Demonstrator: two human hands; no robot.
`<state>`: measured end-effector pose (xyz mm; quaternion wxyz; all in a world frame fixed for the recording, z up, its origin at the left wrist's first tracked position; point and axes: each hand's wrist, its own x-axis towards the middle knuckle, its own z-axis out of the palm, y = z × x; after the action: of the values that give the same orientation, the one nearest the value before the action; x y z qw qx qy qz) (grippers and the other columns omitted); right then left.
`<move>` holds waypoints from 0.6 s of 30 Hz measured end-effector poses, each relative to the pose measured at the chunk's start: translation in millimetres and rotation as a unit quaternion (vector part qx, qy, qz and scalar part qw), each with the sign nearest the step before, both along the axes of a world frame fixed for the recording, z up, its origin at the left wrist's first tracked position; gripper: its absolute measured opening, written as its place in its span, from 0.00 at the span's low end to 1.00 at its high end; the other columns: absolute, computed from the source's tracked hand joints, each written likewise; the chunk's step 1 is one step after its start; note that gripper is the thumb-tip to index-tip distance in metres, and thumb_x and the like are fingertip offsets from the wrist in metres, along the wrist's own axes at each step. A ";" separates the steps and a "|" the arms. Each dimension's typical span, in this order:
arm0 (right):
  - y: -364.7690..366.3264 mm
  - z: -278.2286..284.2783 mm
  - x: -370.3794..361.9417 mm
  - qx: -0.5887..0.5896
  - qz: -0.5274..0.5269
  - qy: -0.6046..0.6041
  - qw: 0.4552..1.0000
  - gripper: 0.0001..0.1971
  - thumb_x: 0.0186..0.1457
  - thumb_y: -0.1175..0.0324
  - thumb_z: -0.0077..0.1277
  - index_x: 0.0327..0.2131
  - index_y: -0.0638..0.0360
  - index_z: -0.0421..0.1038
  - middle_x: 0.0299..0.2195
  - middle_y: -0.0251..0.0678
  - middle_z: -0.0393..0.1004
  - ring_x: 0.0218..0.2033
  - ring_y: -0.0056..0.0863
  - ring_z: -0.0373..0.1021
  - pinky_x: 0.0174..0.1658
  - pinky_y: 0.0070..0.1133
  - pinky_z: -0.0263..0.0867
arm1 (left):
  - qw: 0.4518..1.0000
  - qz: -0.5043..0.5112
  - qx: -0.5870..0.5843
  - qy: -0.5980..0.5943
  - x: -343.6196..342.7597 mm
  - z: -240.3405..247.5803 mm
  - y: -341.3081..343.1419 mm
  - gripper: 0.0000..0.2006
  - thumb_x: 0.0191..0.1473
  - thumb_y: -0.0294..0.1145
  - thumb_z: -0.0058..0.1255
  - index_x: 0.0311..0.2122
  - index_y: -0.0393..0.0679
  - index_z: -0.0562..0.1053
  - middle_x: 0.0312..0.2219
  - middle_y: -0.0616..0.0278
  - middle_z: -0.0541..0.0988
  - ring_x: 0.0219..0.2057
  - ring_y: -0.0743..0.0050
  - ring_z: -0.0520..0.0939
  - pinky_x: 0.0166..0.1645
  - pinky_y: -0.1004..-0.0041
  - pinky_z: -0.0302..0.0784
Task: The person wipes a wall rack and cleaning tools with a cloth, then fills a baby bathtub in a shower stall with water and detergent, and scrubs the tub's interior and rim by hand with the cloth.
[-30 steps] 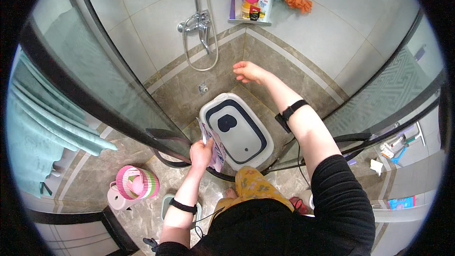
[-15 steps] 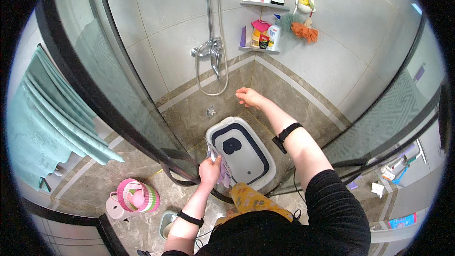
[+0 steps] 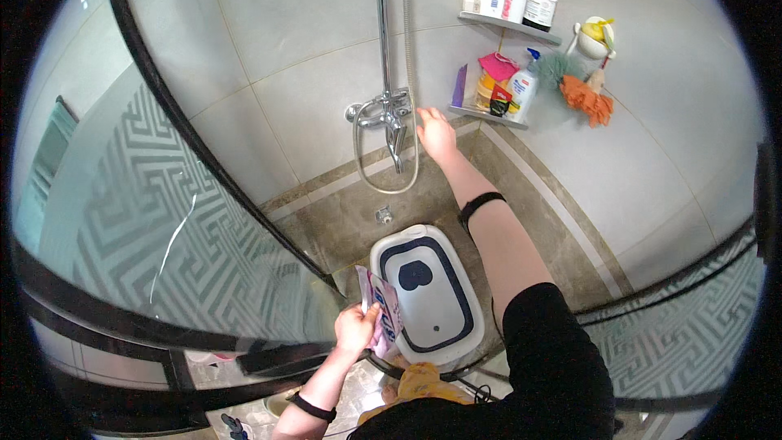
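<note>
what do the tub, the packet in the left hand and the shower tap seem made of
Tub: probably hard plastic, smooth and white; its dark band may be softer rubber.
Packet in the left hand: likely thin, printed plastic film, as its lower part looks crumpled, though coated paper is possible.
Shower tap: apparently chromed metal, given its shiny silver reflections.

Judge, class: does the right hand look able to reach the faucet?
Probably yes: the right hand appears close beside the faucet, with only the hose seeming to hang between them.

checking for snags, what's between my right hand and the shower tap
In the head view, the shower hose runs between your right hand and the shower tap; depth is unclear.
</note>
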<state>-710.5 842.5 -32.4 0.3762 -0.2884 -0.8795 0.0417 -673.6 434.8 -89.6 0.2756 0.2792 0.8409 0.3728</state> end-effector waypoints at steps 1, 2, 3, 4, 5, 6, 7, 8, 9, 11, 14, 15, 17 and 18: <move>15.3 7.0 -7.5 -0.002 -0.001 -0.004 1.000 0.18 0.50 0.67 0.47 0.46 0.56 0.65 0.43 0.37 0.68 0.44 0.36 0.66 0.41 0.27 0.68 | 1.000 0.006 -0.002 -0.019 -2.3 2.5 7.1 0.17 0.52 0.44 0.50 0.21 0.42 0.74 0.12 0.61 0.74 0.14 0.73 0.76 0.23 0.72 0.69; 31.6 16.8 -17.0 0.055 0.014 -0.053 0.997 0.17 0.50 0.69 0.44 0.46 0.55 0.65 0.44 0.35 0.67 0.45 0.35 0.66 0.42 0.27 0.68 | 0.999 0.000 -0.015 -0.039 -5.0 6.4 14.5 0.17 0.52 0.44 0.49 0.20 0.42 0.74 0.10 0.62 0.73 0.13 0.74 0.75 0.21 0.72 0.69; 42.6 23.9 -33.9 0.111 0.037 -0.096 0.988 0.16 0.51 0.70 0.42 0.46 0.54 0.65 0.45 0.33 0.67 0.46 0.34 0.65 0.42 0.27 0.68 | 0.999 -0.018 -0.001 0.045 -14.0 -13.6 12.0 0.17 0.53 0.43 0.49 0.20 0.42 0.74 0.09 0.63 0.72 0.12 0.74 0.75 0.20 0.72 0.68; 59.2 25.2 -40.4 0.108 0.037 -0.098 0.989 0.16 0.51 0.70 0.42 0.46 0.54 0.65 0.45 0.33 0.67 0.46 0.34 0.65 0.42 0.27 0.68 | 0.998 -0.036 0.014 0.049 -15.2 -19.4 12.3 0.17 0.53 0.42 0.48 0.19 0.42 0.73 0.09 0.64 0.72 0.12 0.74 0.75 0.20 0.72 0.68; 74.6 25.6 -44.7 0.128 0.013 -0.142 0.981 0.16 0.52 0.71 0.39 0.46 0.53 0.65 0.46 0.32 0.67 0.46 0.33 0.65 0.42 0.27 0.68 | 0.997 -0.054 0.030 0.053 -17.0 -24.7 13.4 0.17 0.53 0.42 0.48 0.19 0.42 0.73 0.09 0.64 0.72 0.12 0.74 0.75 0.20 0.72 0.68; 85.4 22.1 -51.2 0.148 -0.006 -0.184 0.972 0.16 0.53 0.72 0.37 0.47 0.52 0.65 0.47 0.31 0.66 0.47 0.32 0.65 0.42 0.27 0.68 | 0.997 -0.051 0.027 0.051 -20.1 -24.2 15.2 0.17 0.53 0.42 0.48 0.19 0.42 0.73 0.09 0.64 0.72 0.12 0.74 0.75 0.20 0.72 0.68; 83.1 32.0 -57.3 0.078 -0.005 -0.192 0.978 0.15 0.52 0.72 0.41 0.44 0.51 0.67 0.44 0.31 0.70 0.45 0.30 0.67 0.42 0.26 0.68 | 0.996 -0.052 0.028 0.066 -24.0 -21.8 13.2 0.17 0.53 0.41 0.49 0.19 0.41 0.73 0.09 0.63 0.72 0.12 0.73 0.74 0.20 0.71 0.68; 80.7 42.5 -62.1 0.012 0.015 -0.204 0.979 0.15 0.51 0.70 0.44 0.45 0.51 0.67 0.42 0.32 0.72 0.43 0.30 0.68 0.43 0.26 0.68 | 0.995 -0.053 0.029 0.081 -27.7 -21.8 10.9 0.16 0.53 0.40 0.49 0.19 0.41 0.72 0.09 0.62 0.72 0.12 0.72 0.74 0.21 0.71 0.68; 81.9 51.4 -62.8 -0.052 0.032 -0.215 0.975 0.16 0.50 0.69 0.47 0.45 0.51 0.68 0.40 0.32 0.73 0.42 0.30 0.70 0.43 0.25 0.67 | 0.995 -0.047 0.026 0.080 -29.7 -24.0 9.8 0.16 0.53 0.40 0.49 0.19 0.41 0.72 0.09 0.62 0.72 0.12 0.72 0.74 0.21 0.71 0.68; 97.8 40.3 -64.8 -0.092 0.088 -0.168 0.978 0.18 0.50 0.68 0.49 0.47 0.50 0.67 0.39 0.33 0.74 0.41 0.30 0.70 0.44 0.24 0.67 | 0.977 -0.064 0.108 0.172 -33.7 -30.9 7.5 0.16 0.52 0.40 0.51 0.19 0.40 0.72 0.10 0.60 0.72 0.12 0.70 0.74 0.21 0.70 0.68; 146.2 13.4 -52.4 -0.139 0.160 -0.097 0.972 0.21 0.50 0.67 0.51 0.50 0.50 0.65 0.39 0.34 0.74 0.41 0.30 0.71 0.45 0.23 0.66 | 0.998 -0.031 0.037 0.052 -24.9 -18.0 18.7 0.17 0.50 0.43 0.51 0.17 0.42 0.72 0.16 0.57 0.73 0.20 0.60 0.77 0.26 0.66 0.69; 144.2 7.5 -55.4 -0.160 0.199 -0.073 0.964 0.23 0.50 0.68 0.51 0.51 0.50 0.64 0.40 0.34 0.74 0.41 0.29 0.71 0.45 0.23 0.66 | 0.998 -0.025 0.033 0.049 -23.4 -12.9 16.1 0.17 0.50 0.43 0.51 0.17 0.42 0.72 0.16 0.57 0.73 0.20 0.60 0.77 0.26 0.66 0.69; 147.3 2.7 -58.4 -0.212 0.241 -0.046 0.946 0.22 0.50 0.71 0.51 0.51 0.55 0.64 0.40 0.37 0.74 0.41 0.28 0.70 0.46 0.22 0.65 | 0.999 0.005 -0.033 -0.022 -23.1 -5.2 14.9 0.18 0.51 0.43 0.50 0.16 0.43 0.72 0.13 0.58 0.73 0.19 0.61 0.77 0.26 0.67 0.69; 138.6 7.4 -68.4 -0.233 0.248 -0.041 0.939 0.22 0.49 0.72 0.51 0.51 0.57 0.64 0.40 0.38 0.74 0.41 0.28 0.70 0.45 0.22 0.65 | 0.999 0.007 -0.031 0.016 -27.1 -18.4 6.0 0.18 0.51 0.44 0.50 0.16 0.44 0.72 0.11 0.60 0.72 0.16 0.63 0.76 0.25 0.68 0.69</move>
<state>-778.9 981.1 -25.0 0.2399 -0.1424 -0.9033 0.3260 -700.7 440.7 -107.9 0.2684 0.2702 0.8584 0.3438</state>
